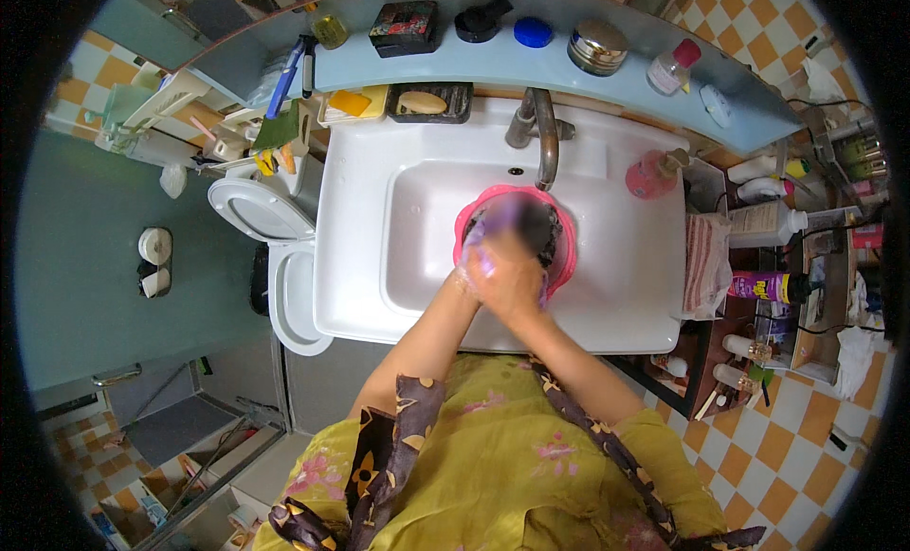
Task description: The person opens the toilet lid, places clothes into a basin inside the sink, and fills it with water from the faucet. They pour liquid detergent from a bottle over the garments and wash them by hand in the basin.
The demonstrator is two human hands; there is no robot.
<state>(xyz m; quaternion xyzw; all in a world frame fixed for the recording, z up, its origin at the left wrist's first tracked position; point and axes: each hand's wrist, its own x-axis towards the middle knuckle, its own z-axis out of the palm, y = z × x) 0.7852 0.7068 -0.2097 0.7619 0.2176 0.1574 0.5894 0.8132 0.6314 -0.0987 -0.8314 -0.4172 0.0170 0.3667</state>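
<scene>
Both my hands are pressed together over a pink scalloped plastic basin (466, 213) in the white washbasin (409, 245). My right hand (510, 277) lies on top, its fingers curled around a wet purple cloth (475, 244). Beneath and to the left, my left hand (478, 275) is mostly covered by the right one and grips the same cloth. White suds cling around the left wrist. Dark, wet-looking material (547, 245) shows inside the pink basin. A blurred patch over the basin hides my fingertips and part of the cloth.
A metal faucet (546, 138) reaches over the basin's back rim. Soap dishes (430, 104) stand at the back left, a pink pump bottle (650, 175) at the right. A light-blue shelf (426, 67) with toiletries runs behind. To the left is a toilet (291, 295).
</scene>
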